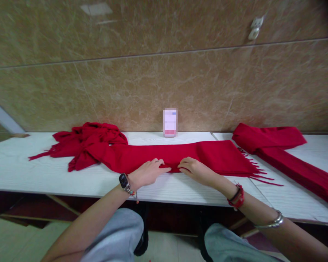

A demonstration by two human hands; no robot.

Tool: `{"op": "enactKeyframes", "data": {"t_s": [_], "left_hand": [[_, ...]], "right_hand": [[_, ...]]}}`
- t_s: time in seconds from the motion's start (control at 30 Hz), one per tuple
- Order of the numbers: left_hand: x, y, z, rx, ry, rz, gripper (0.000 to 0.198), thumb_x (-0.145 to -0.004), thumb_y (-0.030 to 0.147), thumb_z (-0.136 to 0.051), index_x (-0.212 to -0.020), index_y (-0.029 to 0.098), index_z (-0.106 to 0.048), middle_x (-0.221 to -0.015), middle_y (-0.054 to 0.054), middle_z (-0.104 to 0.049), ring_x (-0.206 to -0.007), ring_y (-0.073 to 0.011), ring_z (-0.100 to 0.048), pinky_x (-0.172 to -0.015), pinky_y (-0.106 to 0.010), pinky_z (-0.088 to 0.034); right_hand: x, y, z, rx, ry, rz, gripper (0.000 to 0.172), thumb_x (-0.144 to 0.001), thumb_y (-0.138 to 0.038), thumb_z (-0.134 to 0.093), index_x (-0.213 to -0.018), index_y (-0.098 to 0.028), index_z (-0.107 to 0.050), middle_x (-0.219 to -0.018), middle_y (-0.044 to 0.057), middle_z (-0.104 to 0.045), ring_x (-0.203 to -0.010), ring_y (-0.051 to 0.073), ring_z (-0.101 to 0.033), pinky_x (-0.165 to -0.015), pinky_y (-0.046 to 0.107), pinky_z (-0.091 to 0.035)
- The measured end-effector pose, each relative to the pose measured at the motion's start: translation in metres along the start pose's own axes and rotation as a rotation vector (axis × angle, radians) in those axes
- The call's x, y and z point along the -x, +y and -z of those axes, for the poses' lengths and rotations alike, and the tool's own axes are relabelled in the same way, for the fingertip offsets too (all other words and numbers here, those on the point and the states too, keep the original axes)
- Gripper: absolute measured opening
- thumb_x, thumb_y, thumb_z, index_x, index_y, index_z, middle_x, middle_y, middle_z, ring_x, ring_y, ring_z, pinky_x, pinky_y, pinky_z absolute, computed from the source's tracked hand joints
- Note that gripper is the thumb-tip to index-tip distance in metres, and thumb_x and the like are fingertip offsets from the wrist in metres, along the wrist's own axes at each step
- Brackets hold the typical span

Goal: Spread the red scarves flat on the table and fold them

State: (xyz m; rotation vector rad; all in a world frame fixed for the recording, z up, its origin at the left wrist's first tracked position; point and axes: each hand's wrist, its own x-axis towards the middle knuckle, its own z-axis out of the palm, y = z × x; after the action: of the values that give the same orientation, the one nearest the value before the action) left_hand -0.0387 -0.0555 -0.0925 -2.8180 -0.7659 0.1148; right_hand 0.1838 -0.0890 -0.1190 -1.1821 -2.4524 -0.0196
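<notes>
A red scarf lies in a long folded strip across the white table, its fringe fanned out at the right end. My left hand is at the scarf's near edge, a ring on one finger, thumb and fingers closed on the cloth. Just to the right, my right hand has its fingers curled over the same edge. A small gap separates the two hands. Toward the left, the strip runs into a bunched heap of red cloth with tassels; I cannot tell whether it is all one scarf.
Another red scarf lies folded at the right, one length running toward the front edge. A phone with a blurred screen stands against the marbled wall. The white table has a seam on the right. A small cat-shaped hook is on the wall.
</notes>
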Motion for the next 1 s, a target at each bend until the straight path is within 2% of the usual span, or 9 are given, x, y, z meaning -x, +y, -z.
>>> {"op": "enactKeyframes", "data": {"t_s": [0.1,0.2,0.33,0.43,0.63,0.83,0.9,1.0], "left_hand": [[0.001,0.004,0.000,0.055,-0.005,0.003,0.055,-0.080,0.000,-0.033,-0.127,0.028,-0.039,-0.116,-0.010,-0.046,-0.104,-0.0211,-0.046,-0.085,-0.033,-0.040],[0.002,0.007,0.000,0.135,-0.052,0.025,0.060,-0.077,-0.004,-0.033,-0.130,0.025,-0.035,-0.129,-0.013,-0.038,-0.116,-0.0225,-0.040,-0.092,-0.036,-0.037],[0.005,0.013,0.002,0.187,-0.163,0.126,0.065,-0.076,-0.005,-0.033,-0.133,0.027,-0.029,-0.140,-0.015,-0.023,-0.127,-0.0311,-0.023,-0.092,-0.048,-0.035],[0.006,0.018,0.006,0.201,-0.238,0.203,0.068,-0.077,-0.005,-0.033,-0.134,0.031,-0.025,-0.142,-0.017,-0.018,-0.127,-0.0377,-0.018,-0.087,-0.057,-0.035],[0.004,0.022,0.013,0.255,-0.286,0.310,0.075,-0.075,-0.006,-0.036,-0.132,0.043,-0.025,-0.143,-0.014,-0.017,-0.125,-0.0435,-0.018,-0.078,-0.066,-0.034],[0.004,0.023,0.015,0.279,-0.292,0.344,0.074,-0.076,-0.005,-0.037,-0.131,0.043,-0.026,-0.143,-0.012,-0.018,-0.125,-0.0437,-0.018,-0.080,-0.067,-0.033],[0.005,0.023,0.014,0.288,-0.280,0.331,0.072,-0.077,-0.003,-0.037,-0.131,0.043,-0.026,-0.143,-0.012,-0.019,-0.125,-0.0435,-0.017,-0.080,-0.067,-0.033],[0.007,0.023,0.010,0.274,-0.254,0.320,0.070,-0.079,-0.001,-0.034,-0.132,0.043,-0.024,-0.143,-0.013,-0.019,-0.125,-0.0433,-0.016,-0.081,-0.067,-0.032]], "right_hand": [[-0.013,0.000,0.003,-0.012,-0.030,0.013,0.028,-0.082,-0.007,-0.039,-0.096,-0.013,-0.063,-0.095,0.009,-0.063,-0.091,0.017,-0.055,-0.081,0.029,-0.044],[-0.028,0.001,0.001,0.005,-0.144,-0.004,0.033,-0.077,-0.001,-0.040,-0.095,-0.015,-0.064,-0.094,0.008,-0.064,-0.089,0.016,-0.057,-0.081,0.027,-0.043],[-0.044,0.009,-0.001,0.093,-0.251,-0.117,0.037,-0.075,0.001,-0.039,-0.099,-0.014,-0.063,-0.097,0.010,-0.064,-0.088,0.017,-0.059,-0.077,0.025,-0.044],[-0.053,0.013,0.002,0.160,-0.293,-0.129,0.037,-0.075,0.001,-0.039,-0.101,-0.011,-0.063,-0.101,0.013,-0.064,-0.093,0.020,-0.058,-0.080,0.028,-0.043],[-0.073,0.008,-0.004,0.100,-0.314,-0.075,0.038,-0.074,0.001,-0.039,-0.097,-0.014,-0.065,-0.101,0.009,-0.065,-0.092,0.019,-0.059,-0.081,0.028,-0.044],[-0.087,0.020,-0.012,0.151,-0.271,-0.169,0.041,-0.075,0.002,-0.038,-0.108,-0.010,-0.060,-0.109,0.013,-0.061,-0.099,0.020,-0.056,-0.087,0.031,-0.043],[-0.088,0.020,-0.012,0.118,-0.240,-0.127,0.038,-0.079,-0.003,-0.039,-0.111,-0.010,-0.057,-0.112,0.013,-0.059,-0.102,0.019,-0.055,-0.090,0.031,-0.041],[-0.087,0.019,-0.018,0.057,-0.254,0.029,0.035,-0.085,-0.015,-0.039,-0.117,-0.016,-0.053,-0.123,0.010,-0.053,-0.114,0.018,-0.045,-0.095,0.033,-0.037]]}}
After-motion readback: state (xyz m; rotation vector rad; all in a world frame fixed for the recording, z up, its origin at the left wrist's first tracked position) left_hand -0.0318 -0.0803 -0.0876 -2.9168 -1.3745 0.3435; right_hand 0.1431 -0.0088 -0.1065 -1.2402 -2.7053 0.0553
